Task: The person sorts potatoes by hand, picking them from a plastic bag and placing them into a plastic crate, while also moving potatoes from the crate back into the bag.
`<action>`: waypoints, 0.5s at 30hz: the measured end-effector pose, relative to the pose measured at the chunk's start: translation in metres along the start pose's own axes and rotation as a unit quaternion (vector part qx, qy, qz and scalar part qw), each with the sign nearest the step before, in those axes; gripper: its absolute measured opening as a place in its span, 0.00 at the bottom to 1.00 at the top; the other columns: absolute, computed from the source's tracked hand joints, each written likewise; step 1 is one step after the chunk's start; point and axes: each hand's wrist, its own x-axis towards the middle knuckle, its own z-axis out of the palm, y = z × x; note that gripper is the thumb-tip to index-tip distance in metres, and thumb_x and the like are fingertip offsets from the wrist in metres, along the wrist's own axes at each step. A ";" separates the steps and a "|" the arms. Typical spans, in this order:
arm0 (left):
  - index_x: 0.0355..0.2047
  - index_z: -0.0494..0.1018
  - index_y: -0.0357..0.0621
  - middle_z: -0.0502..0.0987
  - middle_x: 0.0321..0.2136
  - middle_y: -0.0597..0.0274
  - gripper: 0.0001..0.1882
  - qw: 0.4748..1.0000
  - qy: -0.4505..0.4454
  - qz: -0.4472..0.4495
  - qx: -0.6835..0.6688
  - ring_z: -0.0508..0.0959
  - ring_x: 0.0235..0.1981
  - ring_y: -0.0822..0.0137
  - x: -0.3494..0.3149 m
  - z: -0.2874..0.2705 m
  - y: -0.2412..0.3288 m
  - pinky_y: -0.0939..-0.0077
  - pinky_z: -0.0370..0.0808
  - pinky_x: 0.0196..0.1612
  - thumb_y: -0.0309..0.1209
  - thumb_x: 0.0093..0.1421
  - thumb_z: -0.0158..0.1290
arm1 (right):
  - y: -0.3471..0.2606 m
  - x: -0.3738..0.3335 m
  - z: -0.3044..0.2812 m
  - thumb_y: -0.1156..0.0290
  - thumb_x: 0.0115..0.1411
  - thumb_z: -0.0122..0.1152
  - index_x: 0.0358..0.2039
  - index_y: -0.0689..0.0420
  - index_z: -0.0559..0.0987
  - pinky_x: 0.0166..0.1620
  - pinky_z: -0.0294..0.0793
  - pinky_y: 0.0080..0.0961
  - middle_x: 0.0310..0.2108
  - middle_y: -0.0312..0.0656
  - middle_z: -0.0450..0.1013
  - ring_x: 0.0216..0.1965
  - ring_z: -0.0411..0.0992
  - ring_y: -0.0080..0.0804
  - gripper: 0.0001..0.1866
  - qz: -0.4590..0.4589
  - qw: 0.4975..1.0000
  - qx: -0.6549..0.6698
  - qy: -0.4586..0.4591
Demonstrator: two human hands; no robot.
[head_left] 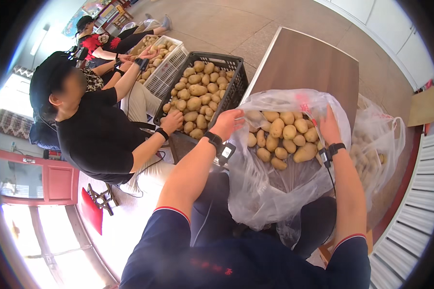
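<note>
A clear plastic bag [255, 188] stands in front of me with its mouth spread wide, and several potatoes [289, 132] lie inside. At the left rim of the bag is my left hand [228, 124], its fingers stretched toward the potatoes and nothing visible in them. My right hand [329, 127] rests along the right inner side of the bag, fingers extended beside the potatoes. Part of its fingers is hard to make out against the plastic. Both wrists wear dark bands with small devices.
A black crate [238, 72] full of potatoes stands left of the bag, with a co-worker's hand [172, 120] in it. Behind it is a white crate [178, 55] of potatoes. A brown table [308, 62] lies beyond the bag. Another potato-filled plastic bag [378, 139] is at right.
</note>
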 end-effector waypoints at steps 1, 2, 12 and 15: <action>0.48 0.71 0.42 0.75 0.49 0.61 0.16 1.000 0.009 0.008 0.021 0.72 0.50 0.60 -0.003 -0.001 -0.001 0.61 0.68 0.54 0.37 0.63 0.51 | 0.002 -0.001 0.003 0.73 0.61 0.46 0.65 0.67 0.54 0.65 0.57 0.35 0.62 0.62 0.58 0.64 0.57 0.52 0.32 0.004 1.000 0.011 0.001; 0.48 0.72 0.43 0.76 0.47 0.61 0.16 0.999 0.019 0.016 0.043 0.72 0.50 0.62 -0.007 -0.004 0.000 0.62 0.69 0.53 0.37 0.63 0.50 | -0.004 -0.003 0.004 0.74 0.61 0.46 0.65 0.67 0.55 0.65 0.56 0.35 0.62 0.61 0.58 0.64 0.58 0.52 0.31 0.008 1.000 0.023 0.002; 0.45 0.72 0.44 0.77 0.44 0.60 0.14 0.993 0.067 0.054 0.080 0.76 0.44 0.64 -0.060 0.014 0.015 0.69 0.72 0.48 0.37 0.63 0.49 | -0.026 -0.061 -0.007 0.75 0.58 0.52 0.56 0.65 0.66 0.63 0.59 0.41 0.57 0.57 0.64 0.60 0.60 0.53 0.24 -0.111 0.985 -0.098 0.091; 0.44 0.69 0.41 0.77 0.41 0.57 0.13 0.997 0.010 0.070 -0.011 0.79 0.41 0.59 -0.072 0.015 0.021 0.68 0.76 0.40 0.37 0.64 0.48 | -0.054 -0.087 -0.029 0.74 0.58 0.55 0.54 0.63 0.68 0.61 0.62 0.40 0.54 0.54 0.67 0.58 0.63 0.53 0.22 -0.153 0.986 -0.040 0.047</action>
